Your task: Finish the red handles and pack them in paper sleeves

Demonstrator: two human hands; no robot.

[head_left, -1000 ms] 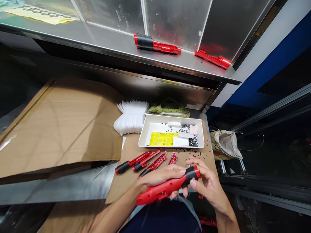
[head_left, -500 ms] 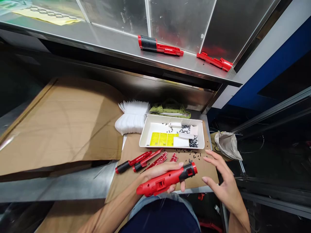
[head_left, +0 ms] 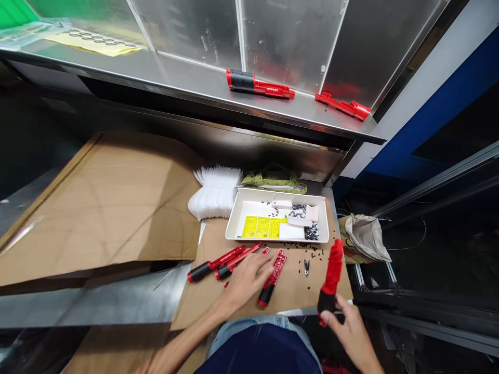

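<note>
My right hand (head_left: pixel 351 324) grips a red plastic housing (head_left: pixel 333 270) by its black end and holds it upright over the right edge of the cardboard. My left hand (head_left: pixel 249 278) is open, palm down, with its fingers stretched over the red parts on the cardboard. Its fingertips are beside a red-and-black housing half (head_left: pixel 276 272); whether they touch it I cannot tell. More red-and-black housings (head_left: pixel 224 259) lie left of that hand, one partly hidden under it. Right of the housing half lies a small metal nail clipper (head_left: pixel 306 267), with tiny black pieces scattered around.
A white tray (head_left: pixel 232 228) holds yellow labels, white pieces and tiny black parts. Behind it are a green pouch (head_left: pixel 273 179) and a white stack (head_left: pixel 216 192). A large carton (head_left: pixel 117 202) stands left, a paper bag (head_left: pixel 366 236) right. The metal shelf (head_left: pixel 187 78) bears two red housings.
The red housing has passed from my left hand to my right and now stands upright farther right. My left hand has moved down to the parts on the cardboard.
</note>
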